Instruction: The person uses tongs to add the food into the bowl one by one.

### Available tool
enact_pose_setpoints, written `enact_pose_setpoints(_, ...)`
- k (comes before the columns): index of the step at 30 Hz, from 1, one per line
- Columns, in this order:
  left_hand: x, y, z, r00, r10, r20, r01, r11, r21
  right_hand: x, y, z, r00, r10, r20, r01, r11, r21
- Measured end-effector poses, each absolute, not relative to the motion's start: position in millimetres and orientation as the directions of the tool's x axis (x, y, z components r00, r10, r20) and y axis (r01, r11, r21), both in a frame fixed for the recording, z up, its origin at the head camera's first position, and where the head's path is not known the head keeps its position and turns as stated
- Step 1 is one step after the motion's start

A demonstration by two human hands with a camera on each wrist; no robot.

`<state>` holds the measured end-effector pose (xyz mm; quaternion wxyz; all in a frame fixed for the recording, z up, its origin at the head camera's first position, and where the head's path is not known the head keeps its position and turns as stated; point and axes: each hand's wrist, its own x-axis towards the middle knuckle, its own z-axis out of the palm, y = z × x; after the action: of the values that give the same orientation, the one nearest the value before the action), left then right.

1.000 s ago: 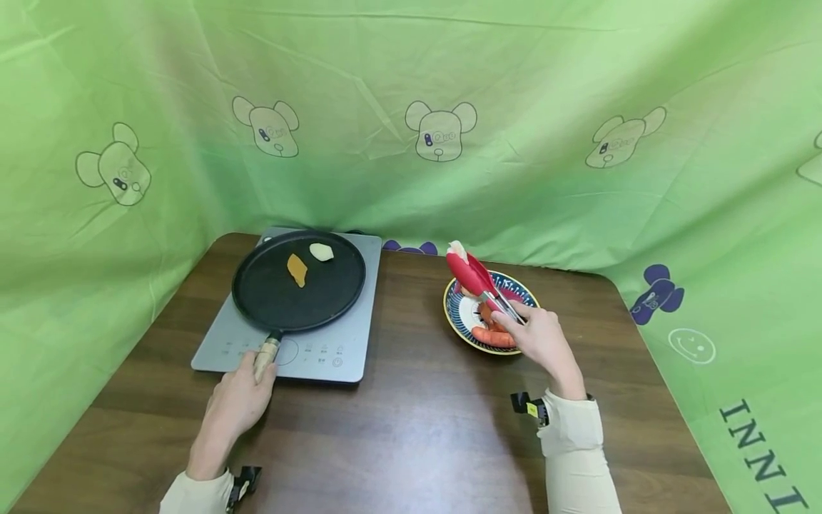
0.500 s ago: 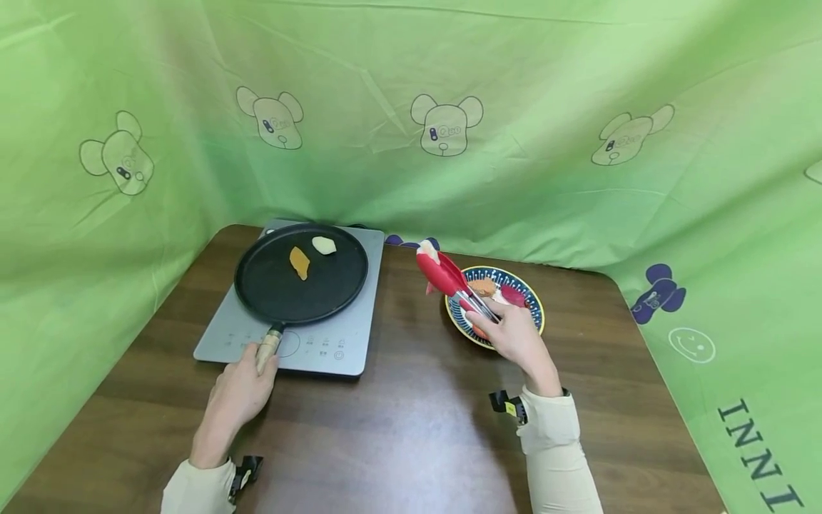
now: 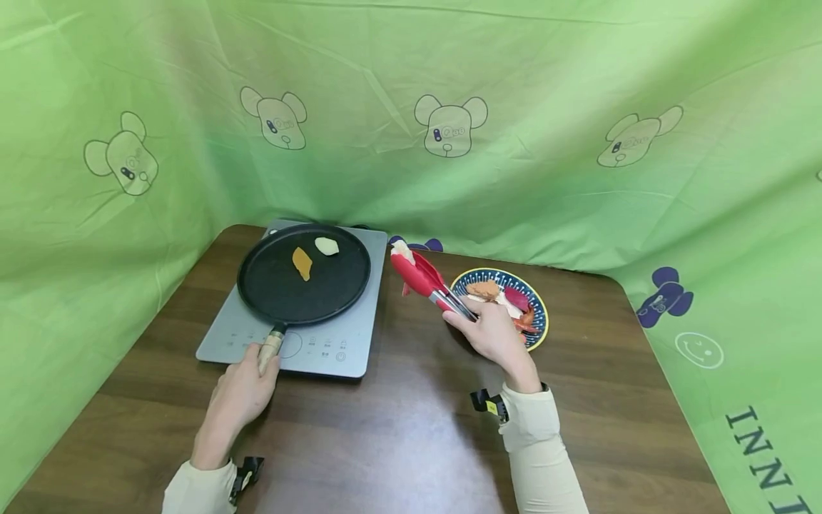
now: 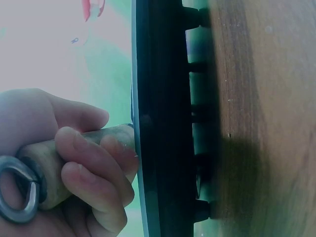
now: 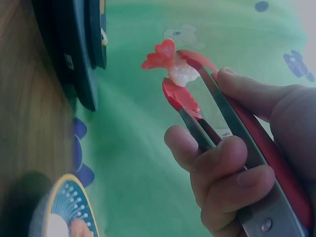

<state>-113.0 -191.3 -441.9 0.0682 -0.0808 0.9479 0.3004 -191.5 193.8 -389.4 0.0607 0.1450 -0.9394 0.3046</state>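
My left hand (image 3: 240,389) grips the wooden handle (image 3: 271,348) of a flat black pan (image 3: 302,300). On the pan lie an orange-brown piece (image 3: 302,263) and a pale slice (image 3: 327,246). In my right hand (image 3: 493,334) are red-tipped metal tongs (image 3: 422,275), held in the air between the pan and the plate. Their tips pinch a shrimp (image 5: 182,74), white with a red fan-shaped tail (image 5: 160,55). Right of the tongs, a blue-patterned plate (image 3: 542,325) holds several food pieces, among them a magenta one (image 3: 516,298); my right hand partly covers it.
The pan sits on a grey induction cooktop (image 3: 356,343) at the left of the wooden table (image 3: 398,442). A green printed cloth (image 3: 359,157) hangs behind and along both sides, close to the table's edges.
My right hand has moved left from over the plate, carrying the tongs and shrimp toward the pan, uncovering more of the plate. My left hand keeps its grip on the pan handle.
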Motion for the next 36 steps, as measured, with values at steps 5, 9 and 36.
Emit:
enact_pose_setpoints(5,-113,-190,-441,-0.978,-0.109,-0.177,-0.191,0.809,0.555,-194,185,-394,-0.952,-0.238,0.194,-0.306,0.778,-0.549)
enact_pose_setpoints(9,-113,-190,-440,-0.979,-0.109,-0.173,-0.188,0.81,0.556,-197,178,-396,-0.957,-0.241,0.161,-0.289,0.754,-0.589)
enact_pose_setpoints(36,-112,-190,-442,-0.977,-0.113,-0.181,-0.196,0.808,0.555,-212,116,-408,-0.934,-0.328,0.144,-0.347,0.731,-0.588)
